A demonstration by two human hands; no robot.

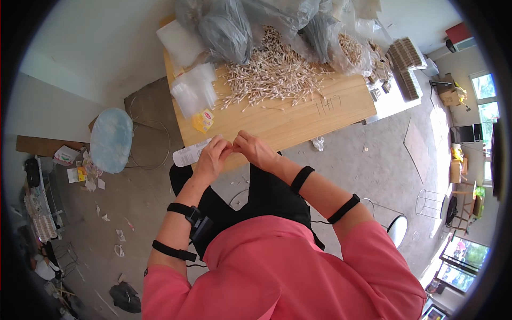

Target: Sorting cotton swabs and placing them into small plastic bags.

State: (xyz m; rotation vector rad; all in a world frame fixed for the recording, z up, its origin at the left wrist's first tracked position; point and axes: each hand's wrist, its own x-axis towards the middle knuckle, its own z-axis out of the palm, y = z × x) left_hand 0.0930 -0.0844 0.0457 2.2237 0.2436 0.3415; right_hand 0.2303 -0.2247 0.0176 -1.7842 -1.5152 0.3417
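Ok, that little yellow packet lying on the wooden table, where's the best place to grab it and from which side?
Probably pinch the yellow packet by its near edge, coming from above on the left hand side. It lies flat on the wooden table, that edge faces the person, and clear bags crowd its far side.

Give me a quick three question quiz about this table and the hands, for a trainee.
1. True or false: the left hand and right hand meet fingertip to fingertip at the near edge of the wooden table.
2. What lies heaped mid-table? A) cotton swabs B) screws C) coins
3. Fill in: the stack of clear small bags lies to the ___ of the swab pile.

Key: 1 true; 2 A; 3 left
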